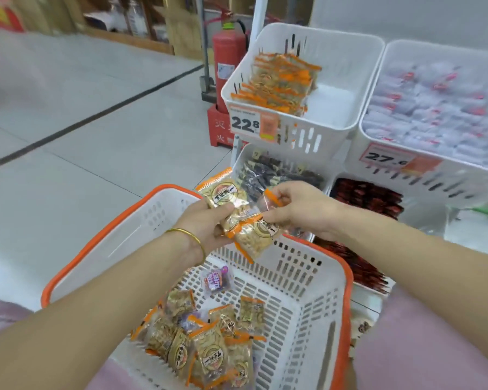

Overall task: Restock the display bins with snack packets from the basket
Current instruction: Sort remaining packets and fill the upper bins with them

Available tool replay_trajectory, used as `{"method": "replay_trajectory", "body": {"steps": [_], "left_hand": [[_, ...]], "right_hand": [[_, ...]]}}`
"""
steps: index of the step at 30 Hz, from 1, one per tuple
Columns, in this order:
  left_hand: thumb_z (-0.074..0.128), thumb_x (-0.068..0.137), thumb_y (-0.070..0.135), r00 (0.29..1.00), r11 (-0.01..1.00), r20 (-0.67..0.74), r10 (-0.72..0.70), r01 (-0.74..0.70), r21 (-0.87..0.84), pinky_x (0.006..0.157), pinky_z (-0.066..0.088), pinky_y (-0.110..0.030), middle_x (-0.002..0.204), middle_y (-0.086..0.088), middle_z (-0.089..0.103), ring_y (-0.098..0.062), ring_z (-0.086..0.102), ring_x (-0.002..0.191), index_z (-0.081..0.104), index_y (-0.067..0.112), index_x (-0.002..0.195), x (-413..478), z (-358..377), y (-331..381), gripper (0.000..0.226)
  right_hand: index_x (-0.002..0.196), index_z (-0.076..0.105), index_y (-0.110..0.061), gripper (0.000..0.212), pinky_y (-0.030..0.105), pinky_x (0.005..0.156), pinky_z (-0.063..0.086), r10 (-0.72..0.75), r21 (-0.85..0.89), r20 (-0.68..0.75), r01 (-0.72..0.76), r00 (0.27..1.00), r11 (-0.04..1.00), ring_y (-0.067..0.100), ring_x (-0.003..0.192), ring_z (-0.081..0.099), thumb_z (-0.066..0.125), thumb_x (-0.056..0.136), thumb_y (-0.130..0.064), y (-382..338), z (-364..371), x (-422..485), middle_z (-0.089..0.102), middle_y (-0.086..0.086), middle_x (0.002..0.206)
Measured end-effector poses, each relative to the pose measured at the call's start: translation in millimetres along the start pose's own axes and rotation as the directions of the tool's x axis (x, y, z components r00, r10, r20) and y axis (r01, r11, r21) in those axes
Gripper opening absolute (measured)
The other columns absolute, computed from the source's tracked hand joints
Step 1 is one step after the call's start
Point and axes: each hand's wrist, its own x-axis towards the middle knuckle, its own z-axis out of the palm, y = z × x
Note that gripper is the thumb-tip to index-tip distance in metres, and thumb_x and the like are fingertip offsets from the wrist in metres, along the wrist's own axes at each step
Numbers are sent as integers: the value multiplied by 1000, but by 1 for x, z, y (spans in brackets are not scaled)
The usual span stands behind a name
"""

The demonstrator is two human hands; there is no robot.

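- Snack packets (254,237) with orange edges are bunched between both hands, above the basket's far wall.
- Left hand (209,225) grips the bunch from below (a gold bangle (189,235) circles its wrist); right hand (302,211) pinches the top packet's edge.
- Basket (96,235), white with an orange rim, lies under the hands and holds a heap of like packets (209,347) plus 1 purple packet (217,278).
- Beyond the hands, a white bin (350,80) tagged 22.8 is part filled with orange-edged packets (282,83).
- Right of it, a second bin (378,66) holds white packets (434,99).
- Just behind the right hand, lower bins hold dark packets (273,175) and red packets (369,198).

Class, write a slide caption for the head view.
Left hand and right hand hold orange-edged snack packets above the basket, near the display bin.
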Motion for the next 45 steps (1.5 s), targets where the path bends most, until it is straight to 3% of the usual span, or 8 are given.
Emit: {"method": "replay_trajectory", "body": {"steps": [12, 17, 20, 23, 28, 37, 41, 45], "left_hand": [[41, 99, 19, 971, 999, 238, 29, -38, 33, 68, 58, -38, 98, -10, 68, -26, 67, 80, 54, 13, 113, 12, 33, 11, 19], [52, 83, 49, 930, 985, 364, 48, -105, 139, 83, 56, -42, 111, -6, 69, -24, 67, 99, 53, 21, 120, 9, 40, 15, 47], [72, 73, 37, 909, 939, 401, 115, -232, 256, 84, 55, -42, 112, -9, 65, -25, 67, 100, 47, 17, 117, 7, 41, 10, 54], [68, 79, 25, 901, 915, 405, 157, -287, 284, 85, 55, -41, 105, -4, 63, -22, 67, 96, 43, 18, 119, 5, 41, 8, 47], [64, 86, 14, 839, 819, 477, 261, -454, 350, 90, 51, -24, 132, 3, 51, -5, 58, 110, 9, 25, 147, 3, 47, 38, 83], [73, 77, 26, 757, 547, 411, 509, -653, 524, 93, 48, -35, 114, -1, 56, -16, 57, 107, 8, 16, 149, 69, 108, 139, 98], [68, 82, 28, 649, 244, 335, 683, -635, 733, 105, 34, -36, 126, -7, 48, -23, 43, 122, 28, 13, 143, 105, 110, 146, 75], [51, 89, 42, 639, 17, 435, 634, -574, 819, 111, 20, -33, 141, -10, 38, -27, 30, 133, 30, 10, 143, 122, 96, 122, 66]], "right_hand": [[75, 71, -1, 18, 18, 50, 42, -218, -178, -155, 190, 963, 965, 4, 46, 49, 79, 74, -16, -38, -44, 4, 61, -1, 55], [66, 68, -17, 13, 9, 67, 41, -325, -243, -285, 260, 902, 935, 20, 96, 59, 80, 71, -17, -38, -46, 8, 63, 11, 105], [68, 67, -17, 14, 17, 71, 46, -344, -208, -215, 301, 914, 931, 23, 90, 62, 80, 71, -13, -37, -41, 7, 62, 12, 102], [83, 62, -21, 22, 23, 60, 47, -333, -167, -229, 300, 915, 939, 6, 61, 60, 80, 73, -16, -35, -40, 3, 63, 3, 83], [120, 52, -26, 51, 27, 63, 56, -103, 76, -14, 104, 995, 992, 6, 75, 65, 76, 76, -21, -45, -72, -12, 64, -6, 106], [91, 65, -13, 17, 28, 54, 56, -199, 26, -292, 215, 936, 976, 11, 59, 62, 70, 80, -1, -89, -160, 22, 64, 3, 74], [99, 67, -14, 24, 41, 68, 56, -359, -450, -532, 103, 767, 887, 26, 79, 63, 72, 76, -11, -84, -187, 51, 65, 6, 84], [105, 61, -23, 26, 30, 68, 43, -383, -790, -410, -113, 828, 603, 29, 99, 59, 64, 79, -21, -73, -173, 73, 65, 4, 102]]}}
